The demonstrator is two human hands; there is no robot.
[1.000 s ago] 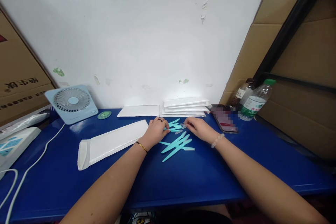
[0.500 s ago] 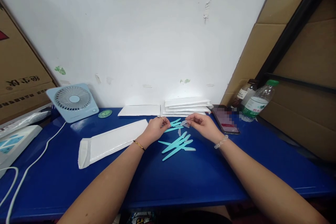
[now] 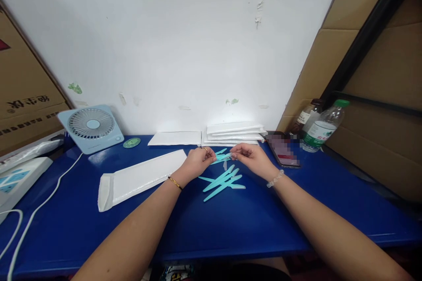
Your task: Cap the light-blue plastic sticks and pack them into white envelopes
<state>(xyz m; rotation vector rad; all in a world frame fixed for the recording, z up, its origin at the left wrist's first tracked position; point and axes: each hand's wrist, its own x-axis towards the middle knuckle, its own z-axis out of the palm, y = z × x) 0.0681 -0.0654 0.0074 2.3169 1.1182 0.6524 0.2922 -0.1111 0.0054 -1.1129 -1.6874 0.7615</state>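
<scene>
We hold our left hand (image 3: 198,163) and right hand (image 3: 252,159) close together above the blue bench (image 3: 231,224), the fingers of both pinched on one turquoise stick (image 3: 221,156) that spans the gap between them. A small clear cap seems to sit at the right fingertips, but it is too small to make out. Just below the fingers lies a loose pile of turquoise sticks (image 3: 222,181). Left of the left fingers rests a white envelope (image 3: 138,179). Beyond the fingers, a stack of white envelopes (image 3: 232,134) is partly hidden behind our hands. A phone (image 3: 283,149) beside the right hand is blurred.
</scene>
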